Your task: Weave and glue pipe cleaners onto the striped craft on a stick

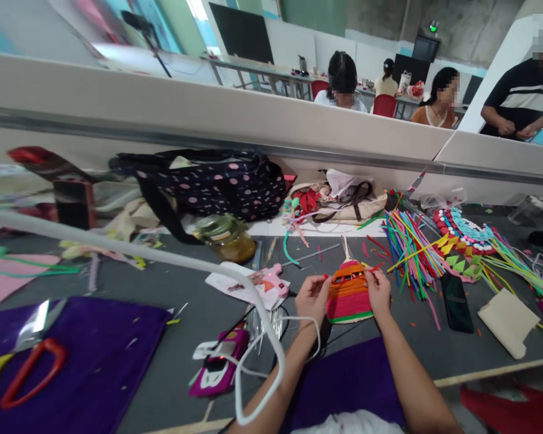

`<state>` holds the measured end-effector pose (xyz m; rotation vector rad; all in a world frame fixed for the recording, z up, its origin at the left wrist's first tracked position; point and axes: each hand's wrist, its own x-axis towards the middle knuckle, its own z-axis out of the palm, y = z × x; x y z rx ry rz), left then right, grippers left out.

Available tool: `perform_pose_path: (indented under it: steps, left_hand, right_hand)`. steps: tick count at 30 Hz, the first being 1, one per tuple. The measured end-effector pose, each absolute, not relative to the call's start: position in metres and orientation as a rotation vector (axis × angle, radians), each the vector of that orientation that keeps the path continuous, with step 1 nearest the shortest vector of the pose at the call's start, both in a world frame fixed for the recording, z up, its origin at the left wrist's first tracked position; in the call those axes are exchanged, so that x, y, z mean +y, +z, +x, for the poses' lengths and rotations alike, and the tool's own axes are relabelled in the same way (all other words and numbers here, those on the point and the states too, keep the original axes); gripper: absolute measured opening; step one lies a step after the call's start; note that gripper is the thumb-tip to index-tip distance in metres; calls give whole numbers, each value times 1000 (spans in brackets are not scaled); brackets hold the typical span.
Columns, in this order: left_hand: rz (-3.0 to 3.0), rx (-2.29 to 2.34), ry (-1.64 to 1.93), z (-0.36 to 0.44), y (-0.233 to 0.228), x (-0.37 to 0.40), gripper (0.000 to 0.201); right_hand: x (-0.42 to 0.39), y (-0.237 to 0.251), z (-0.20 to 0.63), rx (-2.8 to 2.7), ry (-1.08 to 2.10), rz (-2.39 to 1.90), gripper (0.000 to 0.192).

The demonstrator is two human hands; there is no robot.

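Pinching both sides of the striped pink-and-orange woven fan (349,292), my left hand (314,298) and right hand (379,293) hold it on the grey table (163,361), beside colourful straws (405,247).

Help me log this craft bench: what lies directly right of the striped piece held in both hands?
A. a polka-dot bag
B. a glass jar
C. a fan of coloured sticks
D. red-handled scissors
C: the fan of coloured sticks spreads just right of the striped piece, which the left hand and right hand pinch at its edges.
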<state>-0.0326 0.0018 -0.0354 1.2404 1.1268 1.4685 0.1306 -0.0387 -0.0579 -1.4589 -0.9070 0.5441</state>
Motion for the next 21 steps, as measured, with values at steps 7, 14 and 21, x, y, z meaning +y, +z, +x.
perform_pose_path:
  steps: [7, 14, 21]
  left_hand:
    - [1437, 1091, 1458, -23, -28, -1, 15]
    - [1565, 1012, 1492, -19, -22, 0, 13]
    - [1625, 980, 1544, -14, -19, 1, 8]
  right_hand:
    - [-45, -34, 124, -1252, 187, -1426, 27]
    - [-40, -13, 113, -1474, 75, -1362, 25]
    - [-38, -5, 105, -1501, 121, -1340, 22]
